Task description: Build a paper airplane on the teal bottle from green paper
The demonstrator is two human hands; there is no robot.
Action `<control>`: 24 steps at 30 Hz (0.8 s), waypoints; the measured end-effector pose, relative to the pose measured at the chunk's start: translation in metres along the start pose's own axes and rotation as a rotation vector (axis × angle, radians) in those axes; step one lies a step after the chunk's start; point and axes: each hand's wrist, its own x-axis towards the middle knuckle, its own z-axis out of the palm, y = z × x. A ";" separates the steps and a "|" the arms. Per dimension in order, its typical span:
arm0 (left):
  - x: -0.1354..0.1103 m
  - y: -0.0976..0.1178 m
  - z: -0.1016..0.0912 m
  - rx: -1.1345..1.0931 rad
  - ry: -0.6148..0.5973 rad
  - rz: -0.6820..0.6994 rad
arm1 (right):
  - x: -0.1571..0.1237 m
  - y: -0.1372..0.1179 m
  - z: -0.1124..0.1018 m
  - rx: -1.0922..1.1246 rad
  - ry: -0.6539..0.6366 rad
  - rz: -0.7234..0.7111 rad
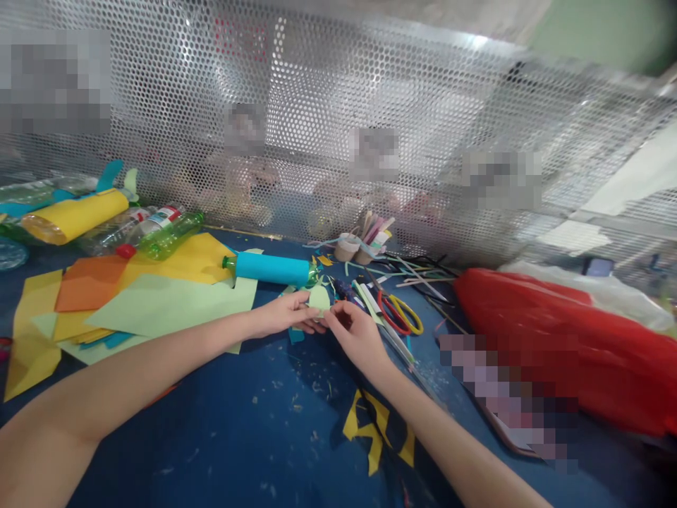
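Note:
My left hand (288, 312) and my right hand (355, 331) meet over the blue table (227, 430). Both pinch a small pale green paper cutout (319, 297), held between the fingertips. Just behind it lies a green plastic bottle wrapped in turquoise paper (272, 269). Sheets of pale green paper (169, 303), yellow paper (195, 257) and orange paper (89, 282) lie spread to the left. Scissors with red and yellow handles (400, 314) rest just right of my right hand.
A perforated metal screen (338, 127) walls the far side, with people behind it. Bottles (159, 233) and a yellow-wrapped bottle (74, 215) lie at the back left. A red plastic bag (571, 346) fills the right. Cups with sticks (364, 243) and paper scraps (375, 430) lie about.

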 end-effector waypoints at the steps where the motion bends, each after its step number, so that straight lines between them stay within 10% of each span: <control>1: 0.000 0.000 0.000 -0.002 0.000 0.003 | 0.000 0.000 0.000 0.002 -0.001 -0.002; 24: 0.000 -0.004 -0.001 0.002 0.031 0.037 | -0.001 0.001 0.002 -0.007 -0.006 -0.024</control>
